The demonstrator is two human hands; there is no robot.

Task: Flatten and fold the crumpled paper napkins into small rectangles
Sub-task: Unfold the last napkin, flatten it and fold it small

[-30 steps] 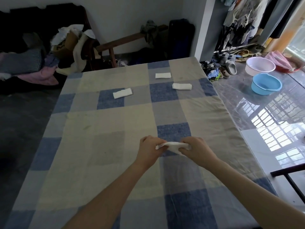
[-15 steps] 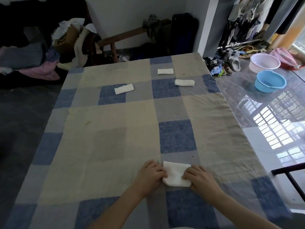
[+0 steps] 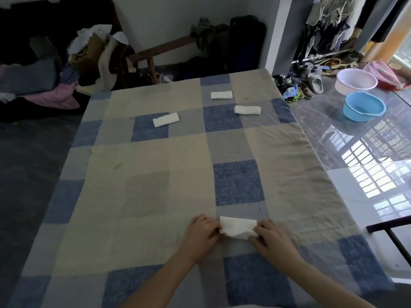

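Note:
A white paper napkin (image 3: 237, 226), partly folded, lies on the checked cloth (image 3: 155, 178) near its front edge. My left hand (image 3: 203, 230) pinches the napkin's left end with curled fingers. My right hand (image 3: 270, 237) pinches its right end, and the near edge is lifted off the cloth. Three folded napkins lie at the far end: one at the left (image 3: 166, 119), one at the back (image 3: 221, 95) and one at the right (image 3: 247, 110).
The cloth's right edge drops to a glossy floor with a blue basin (image 3: 364, 106), a pink basin (image 3: 357, 81) and shoes (image 3: 310, 83). A dark metal frame (image 3: 391, 232) stands at the right. Piled clothes (image 3: 44, 74) and a wooden bench (image 3: 160, 52) lie beyond the far edge.
The napkin went from held up between both hands to lying on the cloth closer to me. Its near half now folds over, making it narrower than half a second ago.

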